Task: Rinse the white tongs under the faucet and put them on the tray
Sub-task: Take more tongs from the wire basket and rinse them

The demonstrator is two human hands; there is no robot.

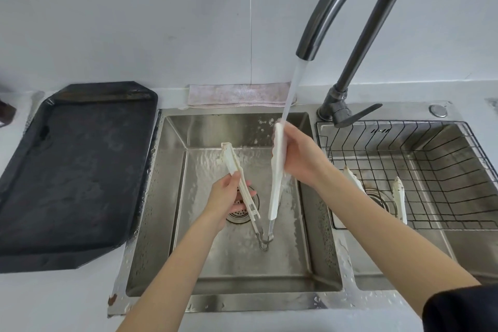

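Gripping one arm each, both hands (296,153) spread the white tongs (276,175) under the faucet (350,8) stream.

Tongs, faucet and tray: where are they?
white tongs (277,170): head view, right arm's middle.
faucet (347,5): head view, curved neck.
tray (72,167): head view, bare dark floor.

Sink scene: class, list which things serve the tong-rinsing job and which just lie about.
Job: tongs, faucet, water stream, tray, left hand, right hand.
Lying about: cloth, wire basket, second tongs.
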